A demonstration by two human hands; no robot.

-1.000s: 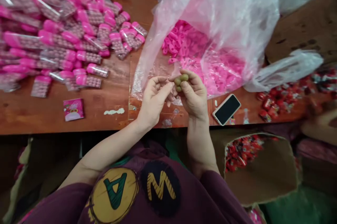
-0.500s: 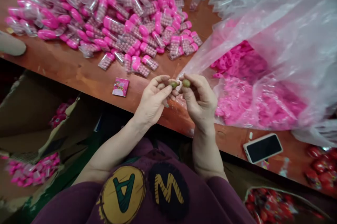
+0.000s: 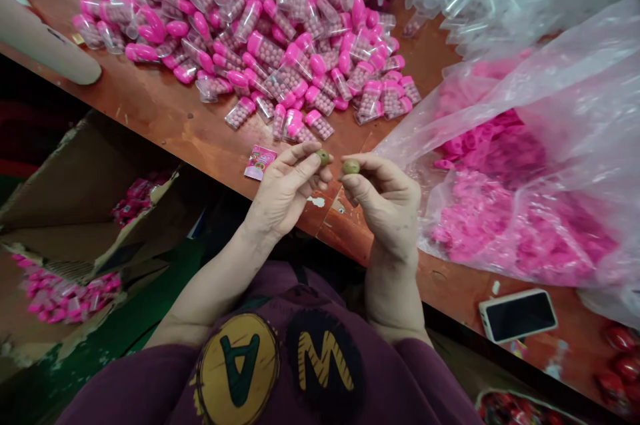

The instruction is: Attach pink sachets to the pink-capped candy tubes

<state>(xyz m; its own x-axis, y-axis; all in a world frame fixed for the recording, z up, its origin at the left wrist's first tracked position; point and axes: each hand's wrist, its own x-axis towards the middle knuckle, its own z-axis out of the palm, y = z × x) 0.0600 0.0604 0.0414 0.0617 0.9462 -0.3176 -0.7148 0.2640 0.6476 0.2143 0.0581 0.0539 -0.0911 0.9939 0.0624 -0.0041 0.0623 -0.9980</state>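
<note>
Working from the heap of pink-capped bottles: off its near-left side, the open cardboard box stands below the table edge, so anything rolling over there could end up in it or on the floor. Directly nearer you than the heap lies the pink packet, just beside your left hand; a careless wrist could nudge it. That hand pinches one green ball between thumb and fingers, in front of the heap. To its right, your right hand pinches a second green ball, the two apart. Both look smooth and round, so a light or off-centre grip could let one pop out and vanish among the bottles. Right of the heap, the loose plastic bag could snag your right knuckles. Nearer you and further right, the phone lies close to the edge and could be knocked off by a swinging elbow.
</note>
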